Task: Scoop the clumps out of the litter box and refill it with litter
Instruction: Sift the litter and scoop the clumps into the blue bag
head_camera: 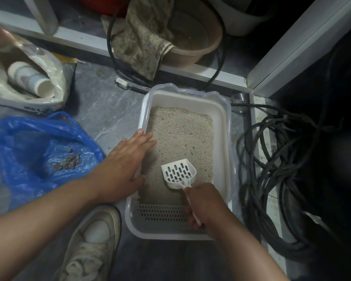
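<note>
While the left hand [123, 161] lies flat and open on the box [221, 110] rim at 9 o'clock, the right hand [206, 207] grips the scoop [178, 173] by its handle; light, stiff plastic over loose, shifting litter [180, 134].

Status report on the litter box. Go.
Right hand grips scoop, empty, over litter. Left hand flat on litter box left rim. Clumps in blue bag. Nothing blocking.
</note>
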Demonstrator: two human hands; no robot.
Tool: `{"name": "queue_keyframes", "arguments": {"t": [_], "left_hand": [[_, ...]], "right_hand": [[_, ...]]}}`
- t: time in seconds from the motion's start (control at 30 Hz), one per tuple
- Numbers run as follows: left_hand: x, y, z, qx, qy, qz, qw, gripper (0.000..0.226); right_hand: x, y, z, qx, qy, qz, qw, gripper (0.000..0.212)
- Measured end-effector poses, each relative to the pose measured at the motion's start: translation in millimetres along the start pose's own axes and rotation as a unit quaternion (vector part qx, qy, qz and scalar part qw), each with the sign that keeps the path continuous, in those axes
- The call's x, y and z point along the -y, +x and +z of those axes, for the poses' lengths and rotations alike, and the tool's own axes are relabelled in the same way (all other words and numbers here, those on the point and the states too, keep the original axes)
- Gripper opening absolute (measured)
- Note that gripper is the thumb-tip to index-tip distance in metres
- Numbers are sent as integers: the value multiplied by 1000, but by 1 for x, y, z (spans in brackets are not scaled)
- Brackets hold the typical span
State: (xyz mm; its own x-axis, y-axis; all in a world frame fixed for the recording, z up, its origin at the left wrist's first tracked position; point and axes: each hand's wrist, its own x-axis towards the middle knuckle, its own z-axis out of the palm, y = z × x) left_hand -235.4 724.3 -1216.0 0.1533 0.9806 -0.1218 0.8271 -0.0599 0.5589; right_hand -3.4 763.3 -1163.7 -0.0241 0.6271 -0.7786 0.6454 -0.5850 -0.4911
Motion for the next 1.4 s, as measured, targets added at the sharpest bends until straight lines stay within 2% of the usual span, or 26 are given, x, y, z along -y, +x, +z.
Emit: {"name": "queue_keyframes", "arguments": {"t": [0.17, 0.43, 0.73, 1.13, 1.23, 1.4], "left_hand": [[1, 0, 1, -4, -3, 1, 1000, 98], [-1, -1, 1, -4, -2, 1, 1000, 97], [-2, -1, 1, -5, -3, -1, 1000, 98], [-1, 0, 1, -12, -13, 5, 1000, 92], [-3, 0, 1, -16, -20, 4, 1000, 90], [-2, 1, 3, -11, -18, 1, 1000, 97]], "right_hand": [[0, -22, -15, 60, -29, 46, 997, 23], [7, -12, -3, 130, 58, 140, 980, 15], [16, 20, 48, 83, 153, 49, 983, 15], [45, 83, 68, 61, 211, -26, 975, 23], [57, 97, 70, 56, 203, -40, 977, 21], [72, 119, 73, 43, 177, -63, 981, 29]]}}
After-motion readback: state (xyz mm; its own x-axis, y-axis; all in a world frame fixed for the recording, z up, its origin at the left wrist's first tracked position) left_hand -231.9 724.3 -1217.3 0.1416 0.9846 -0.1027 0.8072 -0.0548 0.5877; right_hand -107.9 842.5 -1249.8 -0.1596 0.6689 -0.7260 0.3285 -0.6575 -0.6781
